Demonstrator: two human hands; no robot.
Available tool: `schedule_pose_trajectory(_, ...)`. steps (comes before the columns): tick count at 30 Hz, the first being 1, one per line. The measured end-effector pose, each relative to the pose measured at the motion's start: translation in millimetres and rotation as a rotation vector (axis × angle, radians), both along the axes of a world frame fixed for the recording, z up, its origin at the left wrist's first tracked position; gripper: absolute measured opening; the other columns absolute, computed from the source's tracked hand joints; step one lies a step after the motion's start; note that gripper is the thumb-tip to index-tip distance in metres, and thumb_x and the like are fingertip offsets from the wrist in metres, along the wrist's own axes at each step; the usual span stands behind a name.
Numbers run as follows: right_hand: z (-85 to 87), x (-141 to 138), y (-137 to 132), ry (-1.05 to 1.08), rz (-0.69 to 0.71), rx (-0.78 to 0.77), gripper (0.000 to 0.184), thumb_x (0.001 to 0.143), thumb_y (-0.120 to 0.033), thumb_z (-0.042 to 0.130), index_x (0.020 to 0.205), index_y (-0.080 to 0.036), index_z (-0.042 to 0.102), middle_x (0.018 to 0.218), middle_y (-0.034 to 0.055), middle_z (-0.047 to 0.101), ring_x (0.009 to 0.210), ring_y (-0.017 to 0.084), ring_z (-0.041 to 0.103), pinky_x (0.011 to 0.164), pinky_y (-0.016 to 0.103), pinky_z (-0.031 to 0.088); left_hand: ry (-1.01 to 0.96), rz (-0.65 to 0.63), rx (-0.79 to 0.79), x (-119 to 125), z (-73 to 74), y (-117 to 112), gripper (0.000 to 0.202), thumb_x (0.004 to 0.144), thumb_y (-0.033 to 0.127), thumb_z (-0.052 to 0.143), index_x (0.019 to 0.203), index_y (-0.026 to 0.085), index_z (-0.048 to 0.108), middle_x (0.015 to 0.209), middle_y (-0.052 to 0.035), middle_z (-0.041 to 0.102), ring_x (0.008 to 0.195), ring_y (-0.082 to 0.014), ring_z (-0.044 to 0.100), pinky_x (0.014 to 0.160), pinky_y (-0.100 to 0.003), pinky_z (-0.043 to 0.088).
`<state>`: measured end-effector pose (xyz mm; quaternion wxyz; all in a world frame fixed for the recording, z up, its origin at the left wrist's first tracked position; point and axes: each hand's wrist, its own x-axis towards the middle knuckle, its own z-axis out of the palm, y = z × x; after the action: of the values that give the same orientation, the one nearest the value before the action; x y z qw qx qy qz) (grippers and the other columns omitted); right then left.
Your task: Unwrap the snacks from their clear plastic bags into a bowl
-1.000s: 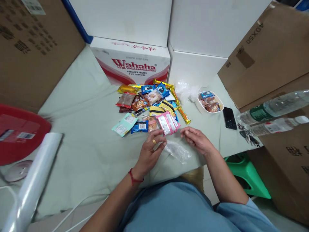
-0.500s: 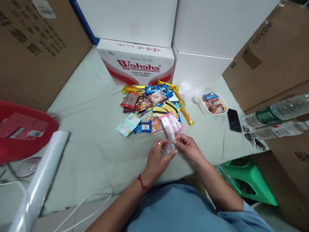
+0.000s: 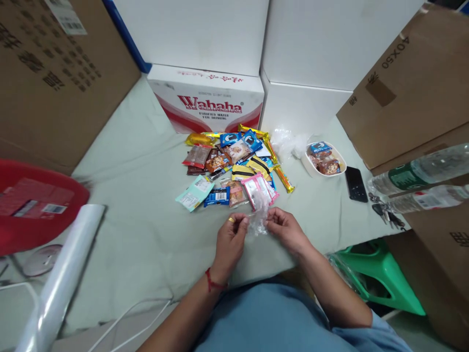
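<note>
Between my two hands a crumpled clear plastic bag (image 3: 259, 222) is stretched just above the table, near its front edge. My left hand (image 3: 231, 238), with a ring and a red wrist string, pinches the bag's left side. On the other side, the fingers of my right hand (image 3: 285, 227) are closed on its right edge. The top of the bag overlaps a pink-edged snack packet (image 3: 258, 188). Right behind lies a heap of wrapped snacks, among them a blue packet (image 3: 217, 196), a pale green packet (image 3: 194, 192) and a yellow-and-black packet (image 3: 242, 172).
A white bowl (image 3: 309, 166) of packets stands at the right, beside crumpled clear plastic (image 3: 286, 142). Farther right are a phone (image 3: 356, 184), keys (image 3: 386, 215) and plastic bottles (image 3: 406, 177). A Wahaba-style printed carton (image 3: 212, 105) backs the heap. At left lie a plastic film roll (image 3: 69, 274) and a red object (image 3: 40, 205).
My left hand has shifted left and turned more upright, its fingers now pinching. The clear bag is spread wider between both hands. My right hand has moved slightly.
</note>
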<state>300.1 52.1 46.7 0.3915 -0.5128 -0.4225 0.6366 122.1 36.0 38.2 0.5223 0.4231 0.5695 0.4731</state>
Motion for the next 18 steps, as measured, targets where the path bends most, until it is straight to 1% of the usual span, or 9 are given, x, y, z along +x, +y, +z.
schedule_pose_trajectory(3,1.0,11.2,2.7,0.026,-0.061,-0.041,0.034,0.069,-0.043,0.088,0.084,-0.02,0.067,0.069,-0.0039,0.056,0.061,0.011,0.046,0.056,0.023,0.037,-0.107,0.077,-0.068,-7.9,-5.4,3.1,0.03,0.084,0.05,0.069,0.089,0.021,0.063,0.077,0.0017,0.06,0.071,-0.0133,0.053,0.067,-0.024,0.044)
schedule_pose_trajectory(6,3.9,20.2,2.5,0.042,-0.101,-0.067,0.034,0.067,-0.041,0.088,0.084,-0.02,0.068,0.066,-0.0047,0.053,0.059,0.01,0.043,0.054,0.023,0.035,-0.256,0.147,-0.145,-16.1,-7.1,4.7,0.03,0.078,0.047,0.072,0.085,0.021,0.06,0.095,-0.0018,0.066,0.082,-0.0136,0.058,0.07,-0.023,0.048)
schedule_pose_trajectory(9,5.7,22.1,0.2,0.042,-0.109,-0.073,0.031,0.069,-0.041,0.087,0.085,-0.021,0.069,0.067,-0.0046,0.052,0.058,0.01,0.042,0.052,0.023,0.035,-0.4,0.15,-0.214,-21.8,-3.2,4.5,0.029,0.072,0.041,0.072,0.085,0.021,0.055,0.114,-0.0057,0.068,0.098,-0.0174,0.063,0.076,-0.026,0.052)
schedule_pose_trajectory(11,6.9,19.8,-1.2,0.026,-0.099,-0.056,0.03,0.07,-0.041,0.085,0.085,-0.021,0.069,0.068,-0.0043,0.053,0.058,0.01,0.042,0.053,0.023,0.036,-0.448,0.132,-0.249,-23.5,0.4,4.6,0.033,0.076,0.046,0.068,0.095,0.023,0.055,0.123,-0.0078,0.068,0.109,-0.0214,0.065,0.079,-0.03,0.054)
schedule_pose_trajectory(13,9.1,15.9,-2.0,0.007,-0.073,-0.033,0.028,0.072,-0.041,0.084,0.085,-0.021,0.069,0.068,-0.0042,0.053,0.059,0.011,0.043,0.054,0.023,0.037,-0.401,0.123,-0.236,-23.1,3.4,5.9,0.044,0.08,0.051,0.066,0.113,0.025,0.054,0.133,-0.0096,0.065,0.118,-0.0238,0.064,0.084,-0.033,0.054)
schedule_pose_trajectory(15,12.4,11.9,-2.4,0.0,-0.039,-0.018,0.027,0.072,-0.041,0.083,0.085,-0.021,0.069,0.068,-0.004,0.054,0.06,0.011,0.043,0.054,0.023,0.037,-0.239,0.11,-0.163,-20.7,5.3,8.6,0.06,0.075,0.052,0.075,0.124,0.025,0.053,0.136,-0.0108,0.064,0.124,-0.0244,0.061,0.09,-0.033,0.051)
schedule_pose_trajectory(16,14.0,10.4,-2.5,0.005,-0.02,-0.018,0.027,0.072,-0.04,0.083,0.085,-0.021,0.069,0.068,-0.004,0.054,0.059,0.011,0.043,0.054,0.023,0.037,-0.149,0.091,-0.122,-19.0,5.7,10.3,0.063,0.071,0.049,0.08,0.123,0.024,0.056,0.133,-0.0107,0.065,0.123,-0.0244,0.061,0.093,-0.033,0.05)
schedule_pose_trajectory(17,15.3,9.4,-2.5,0.016,-0.003,-0.021,0.027,0.072,-0.04,0.083,0.086,-0.022,0.069,0.068,-0.004,0.055,0.059,0.011,0.043,0.054,0.023,0.037,-0.08,0.066,-0.09,-17.1,5.8,12.1,0.059,0.07,0.048,0.083,0.118,0.022,0.06,0.125,-0.0099,0.068,0.118,-0.0238,0.063,0.092,-0.032,0.049)
schedule_pose_trajectory(18,16.0,9.1,-2.5,0.032,0.011,-0.028,0.026,0.072,-0.039,0.083,0.086,-0.022,0.069,0.067,-0.0041,0.055,0.058,0.01,0.042,0.053,0.023,0.036,-0.041,0.048,-0.072,-15.2,5.7,13.8,0.05,0.071,0.049,0.082,0.108,0.021,0.064,0.113,-0.0079,0.071,0.107,-0.0221,0.065,0.088,-0.031,0.049)
